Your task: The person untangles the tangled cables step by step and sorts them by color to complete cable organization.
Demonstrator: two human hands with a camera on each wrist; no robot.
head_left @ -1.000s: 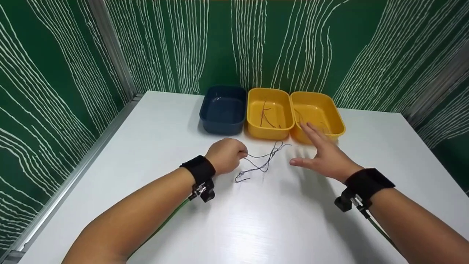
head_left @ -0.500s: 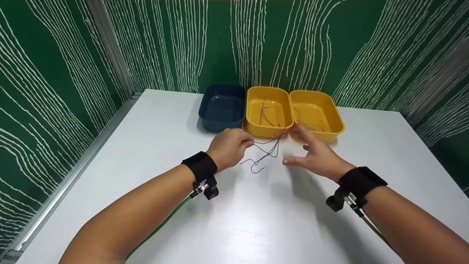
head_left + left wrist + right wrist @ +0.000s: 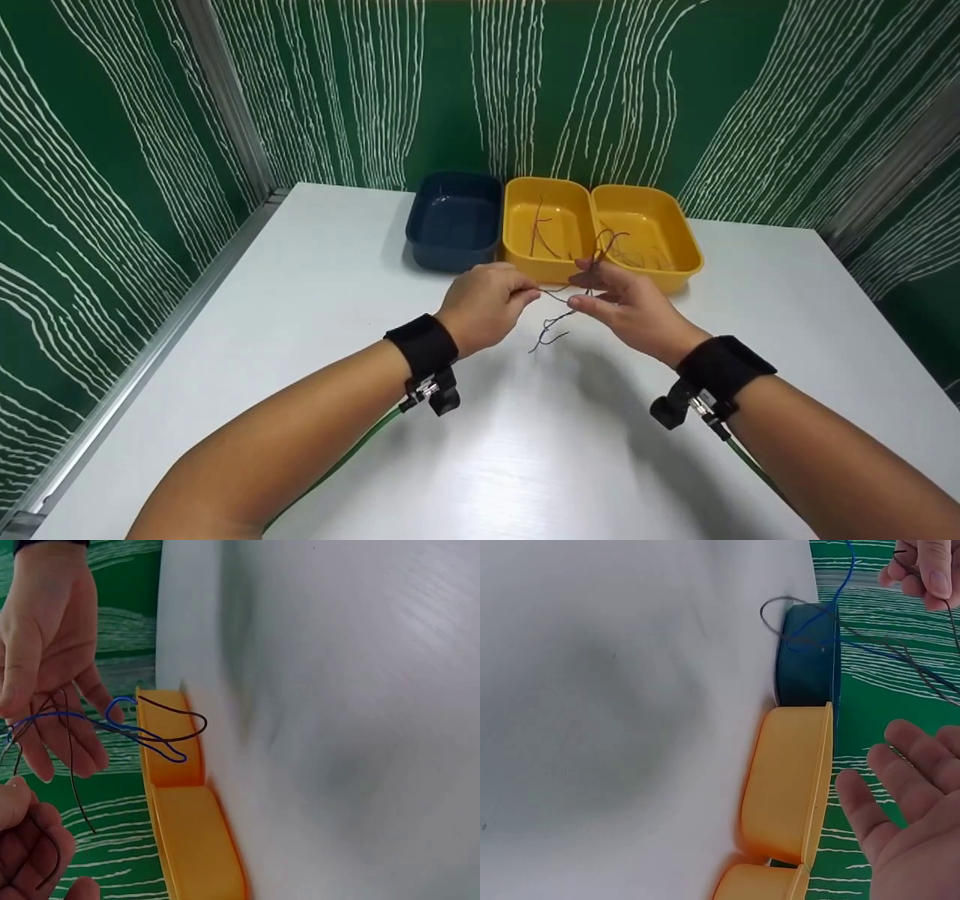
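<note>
A loose tangle of thin wires (image 3: 551, 328), blue and dark brown, hangs above the table in front of the bins. My left hand (image 3: 487, 307) pinches a dark wire of it between thumb and fingertips; the left wrist view shows this dark wire (image 3: 52, 847) running down past the fingers. Close on the right, my right hand (image 3: 630, 304) has its fingers apart and relaxed, with the tangle passing by its fingers. In the right wrist view, the right palm (image 3: 922, 825) faces up and holds nothing, while a blue wire (image 3: 847, 574) loops near the left hand (image 3: 934, 574).
Behind the hands stand a dark blue bin (image 3: 454, 259), a middle yellow bin (image 3: 551, 268) with a few reddish and dark wires, and a right yellow bin (image 3: 686, 262) with thin pale wires. They sit on a white table (image 3: 480, 465) before a green wall (image 3: 450, 90) with white lines.
My left hand has lifted the wire tangle off the table and moved right and away from me. My right hand has come left toward the tangle, its fingers now beside it.
</note>
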